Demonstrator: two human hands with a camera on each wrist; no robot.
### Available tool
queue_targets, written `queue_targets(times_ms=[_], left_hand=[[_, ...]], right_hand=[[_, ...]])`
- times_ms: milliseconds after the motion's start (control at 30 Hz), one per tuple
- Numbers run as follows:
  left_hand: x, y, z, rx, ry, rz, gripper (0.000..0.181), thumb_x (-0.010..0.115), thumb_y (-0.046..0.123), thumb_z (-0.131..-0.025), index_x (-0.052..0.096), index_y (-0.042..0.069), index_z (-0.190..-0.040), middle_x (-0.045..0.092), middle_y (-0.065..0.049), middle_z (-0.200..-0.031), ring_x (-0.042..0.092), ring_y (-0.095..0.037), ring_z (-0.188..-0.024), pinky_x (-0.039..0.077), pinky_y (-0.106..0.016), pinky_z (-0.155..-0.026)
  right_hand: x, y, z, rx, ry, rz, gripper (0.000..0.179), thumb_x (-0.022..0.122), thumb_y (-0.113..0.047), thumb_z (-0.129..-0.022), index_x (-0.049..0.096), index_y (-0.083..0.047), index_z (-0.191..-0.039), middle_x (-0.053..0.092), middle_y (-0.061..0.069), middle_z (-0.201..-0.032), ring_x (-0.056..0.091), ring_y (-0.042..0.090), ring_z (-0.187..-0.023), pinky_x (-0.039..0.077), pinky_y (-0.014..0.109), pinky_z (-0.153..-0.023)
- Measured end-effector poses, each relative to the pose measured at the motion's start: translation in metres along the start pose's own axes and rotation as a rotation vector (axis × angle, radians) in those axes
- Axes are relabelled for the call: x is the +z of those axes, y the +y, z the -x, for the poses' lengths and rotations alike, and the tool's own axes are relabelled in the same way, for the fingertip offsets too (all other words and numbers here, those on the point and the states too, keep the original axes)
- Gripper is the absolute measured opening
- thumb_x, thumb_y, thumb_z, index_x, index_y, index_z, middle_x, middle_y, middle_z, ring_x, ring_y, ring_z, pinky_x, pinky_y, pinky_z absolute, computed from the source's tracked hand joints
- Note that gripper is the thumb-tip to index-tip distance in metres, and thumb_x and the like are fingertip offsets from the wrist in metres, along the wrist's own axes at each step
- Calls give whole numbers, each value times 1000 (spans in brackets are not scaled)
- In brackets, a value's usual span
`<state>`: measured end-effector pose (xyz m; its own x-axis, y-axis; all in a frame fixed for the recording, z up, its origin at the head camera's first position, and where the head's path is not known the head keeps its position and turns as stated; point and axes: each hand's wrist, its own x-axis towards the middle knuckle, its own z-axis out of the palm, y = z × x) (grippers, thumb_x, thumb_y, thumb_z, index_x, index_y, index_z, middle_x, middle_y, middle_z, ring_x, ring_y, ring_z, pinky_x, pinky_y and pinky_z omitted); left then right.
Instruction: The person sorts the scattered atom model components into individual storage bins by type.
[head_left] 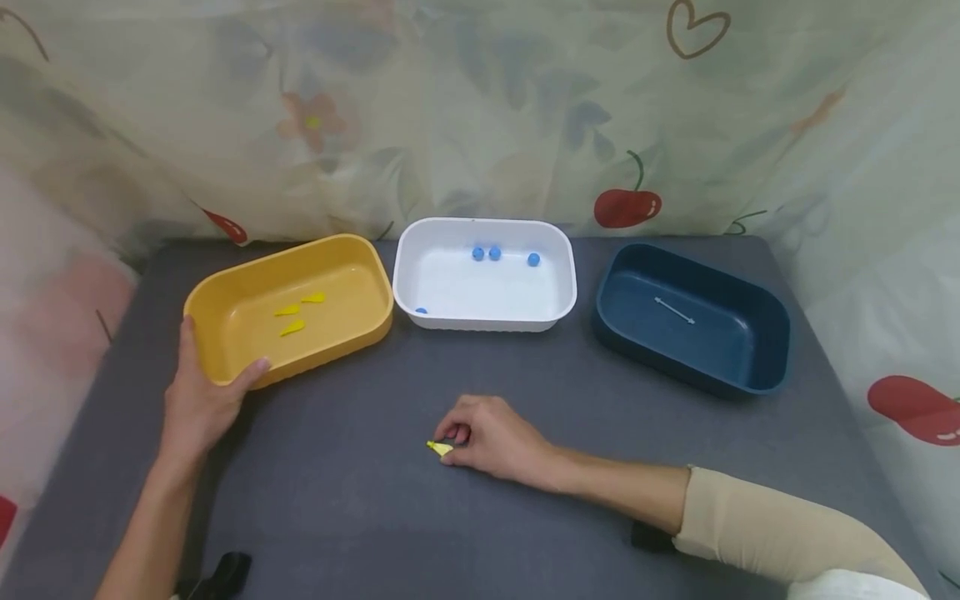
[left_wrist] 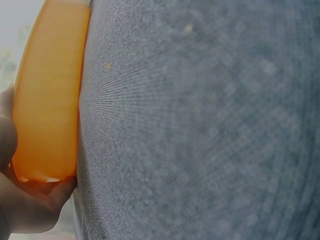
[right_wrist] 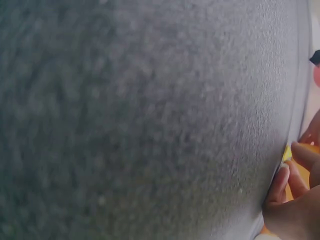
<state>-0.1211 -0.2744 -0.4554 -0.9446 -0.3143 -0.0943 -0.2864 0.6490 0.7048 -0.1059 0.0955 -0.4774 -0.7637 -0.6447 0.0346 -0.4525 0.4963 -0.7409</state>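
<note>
At the left, my left hand [head_left: 197, 408] grips the near left corner of a yellow plastic bin [head_left: 330, 354], the thumb along its front wall and the fingers at its left side. In the left wrist view the hand wraps the end of that bin [left_wrist: 50, 100]. Three small yellow tapered pieces [head_left: 292, 327] lie inside the bin. Near the middle of the table, my right hand [head_left: 491, 437] pinches a similar small yellow piece [head_left: 439, 448] between thumb and fingers, close over the cloth. Its narrow end points left, and the fingertips cover its other end.
A white bin [head_left: 487, 325] with several blue beads [head_left: 495, 253] stands at the back centre. A dark blue bin [head_left: 675, 367] at the right holds a thin pale rod [head_left: 674, 310] with wider ends. Grey cloth [head_left: 360, 500] covers the table; a patterned curtain [head_left: 465, 108] hangs behind.
</note>
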Motion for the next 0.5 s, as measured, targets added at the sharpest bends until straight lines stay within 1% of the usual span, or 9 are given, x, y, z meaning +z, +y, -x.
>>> queue_targets(times_ms=[67,200,300,500], left_hand=[[0,1,0,1,3,0,111,71,46,-89,-12,25,-159,14,-29,-160,23,-57,-138,19,-66,-111],[0,1,-1,-1,-1,0,111,71,47,-89,-13,26,-158,14,-29,-160,24,-57,-138,20,-66,-110],[0,1,-2,0,0,1,111,72,46,-88,-12,26,-159,14,-28,-160,24,-56,-138,20,-66,-110],[0,1,-1,-9,5,6,110,72,45,-89,-11,26,-159,15,-29,-160,25,-56,-138,19,-65,-111]], right_hand=[[2,-1,0,-7,8,20,21,88,-17,-76,78,-14,-95,63,-6,-85,58,4,-76,48,14,-70],[4,-3,1,-26,0,57,21,87,-20,-78,78,-15,-96,61,-6,-85,56,4,-78,47,14,-72],[6,-4,2,-31,-24,80,18,85,-20,-81,78,-17,-97,61,-7,-87,57,3,-79,46,14,-72],[7,-6,4,-32,-78,117,13,80,-20,-85,76,-21,-97,59,-9,-88,53,2,-74,43,14,-66]])
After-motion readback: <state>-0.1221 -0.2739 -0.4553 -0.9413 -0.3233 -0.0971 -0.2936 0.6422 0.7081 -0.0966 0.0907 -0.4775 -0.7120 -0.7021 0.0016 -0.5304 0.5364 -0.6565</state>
